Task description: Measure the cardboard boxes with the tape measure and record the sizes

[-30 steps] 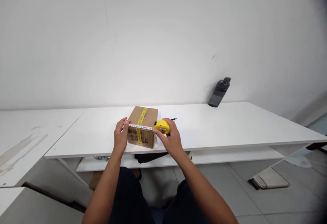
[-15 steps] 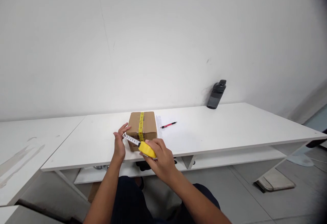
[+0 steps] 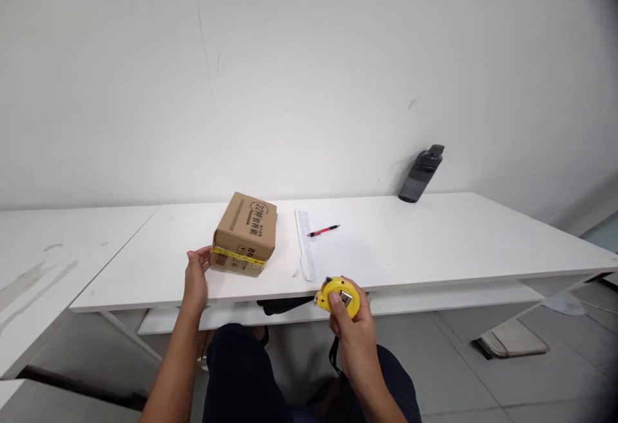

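A brown cardboard box (image 3: 246, 233) with a yellow tape band lies on the white table (image 3: 386, 249), turned onto another face with printed lettering up. My left hand (image 3: 197, 276) touches its near left corner, fingers curled against the box. My right hand (image 3: 350, 323) is closed on a yellow tape measure (image 3: 338, 295), held in front of the table's near edge with the blade drawn in. A white strip of paper (image 3: 306, 252) lies to the right of the box, with a red pen (image 3: 323, 230) beside it.
A dark water bottle (image 3: 421, 174) leans against the wall at the back right of the table. A second white table (image 3: 53, 262) adjoins on the left. A shelf runs under the tabletop. A flat grey bag (image 3: 512, 344) lies on the floor at right.
The tape blade has retracted and my right hand has pulled the tape measure back off the box toward me. My left hand has tipped the box onto another face and shifted it left.
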`<state>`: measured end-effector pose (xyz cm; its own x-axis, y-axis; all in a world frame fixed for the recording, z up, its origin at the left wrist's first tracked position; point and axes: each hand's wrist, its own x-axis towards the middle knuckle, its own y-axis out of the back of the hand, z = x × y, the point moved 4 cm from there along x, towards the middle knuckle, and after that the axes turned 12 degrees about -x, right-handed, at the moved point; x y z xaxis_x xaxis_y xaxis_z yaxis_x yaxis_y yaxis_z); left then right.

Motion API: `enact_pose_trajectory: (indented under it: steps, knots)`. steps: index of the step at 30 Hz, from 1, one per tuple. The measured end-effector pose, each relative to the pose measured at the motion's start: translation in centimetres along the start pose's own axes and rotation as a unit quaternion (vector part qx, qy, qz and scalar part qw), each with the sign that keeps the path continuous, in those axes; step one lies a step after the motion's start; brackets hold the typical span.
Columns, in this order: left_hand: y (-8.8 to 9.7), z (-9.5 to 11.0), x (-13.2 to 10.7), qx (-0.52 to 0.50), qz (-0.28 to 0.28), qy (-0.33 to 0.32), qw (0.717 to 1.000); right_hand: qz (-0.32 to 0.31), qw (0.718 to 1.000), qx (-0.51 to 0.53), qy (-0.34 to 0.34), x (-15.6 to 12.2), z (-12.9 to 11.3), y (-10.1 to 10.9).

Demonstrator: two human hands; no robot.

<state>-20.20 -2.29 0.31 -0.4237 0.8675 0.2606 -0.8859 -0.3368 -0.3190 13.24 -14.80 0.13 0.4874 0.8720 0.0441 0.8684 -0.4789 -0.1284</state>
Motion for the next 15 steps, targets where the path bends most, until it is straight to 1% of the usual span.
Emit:
enact_pose_trajectory:
  steps: [2, 3, 5, 7, 10, 12, 15]
  knots:
    - [0.6, 0.0, -0.2, 0.035, -0.002, 0.024, 0.999, -0.039, 0.998, 0.036, -0.046, -0.2, 0.8, -0.6]
    - [0.7, 0.3, -0.4, 0.049, 0.002, 0.03, 0.998, -0.049, 0.996, 0.041, -0.058, -0.4, 1.1, -0.8]
    - [0.6, 1.1, -0.8, 0.068, 0.017, 0.037, 0.997, -0.054, 0.996, 0.029, -0.06, -0.7, 1.4, -1.1]
    - [-0.1, 2.2, -1.4, 0.068, 0.014, 0.035, 0.997, -0.059, 0.997, 0.008, -0.052, -1.1, 1.4, -1.3]
    - [-1.4, 3.5, -2.2, 0.078, -0.02, 0.017, 0.997, -0.073, 0.996, -0.013, -0.04, -1.7, 1.3, -1.4]
    - [-2.2, 4.0, -2.6, 0.1, -0.033, 0.006, 0.994, -0.083, 0.996, -0.019, -0.038, -2.1, 1.3, -1.5]
    - [-3.0, 4.5, -2.9, 0.126, -0.032, -0.004, 0.992, -0.095, 0.995, -0.02, -0.037, -3.0, 1.6, -1.7]
